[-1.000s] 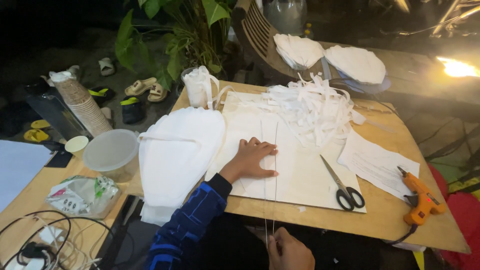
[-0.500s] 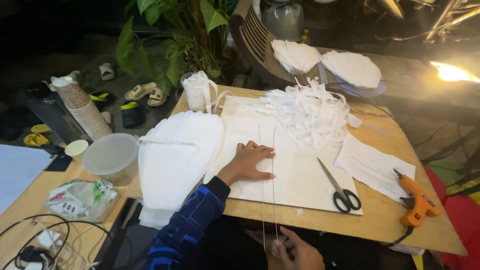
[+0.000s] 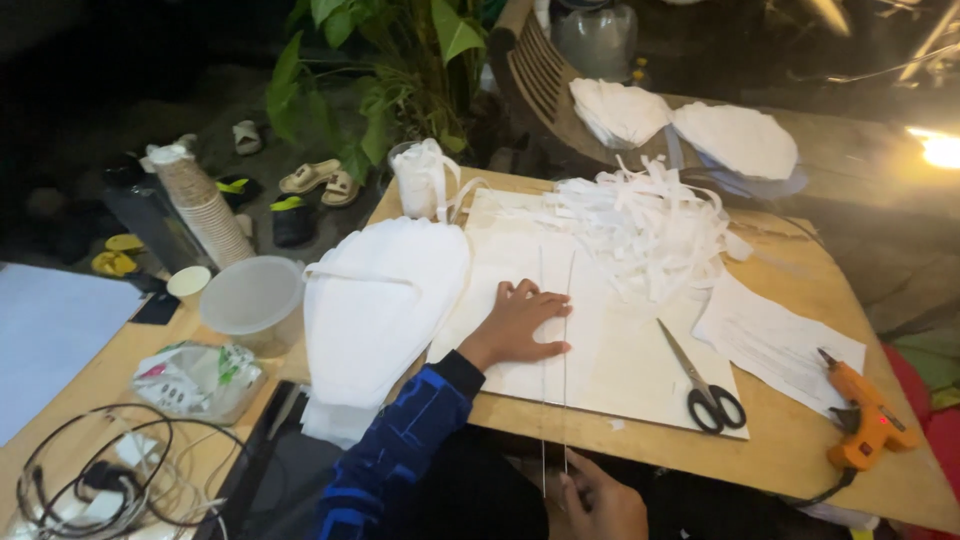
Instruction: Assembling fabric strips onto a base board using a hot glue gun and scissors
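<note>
— Where are the hands?
— The left hand (image 3: 522, 325) lies flat, fingers spread, pressing the white sheet (image 3: 610, 350) near the surface's (image 3: 800, 450) front edge. The right hand (image 3: 600, 500), below that edge, pinches two thin strings (image 3: 565, 330) running across the sheet.
— Anything nearby?
— Scissors (image 3: 705, 385) lie on the sheet's right corner.

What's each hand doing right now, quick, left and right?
Left hand: open, pressed flat on the white sheet.
Right hand: at the table edge, closed on the ends of two thin strips.
</note>
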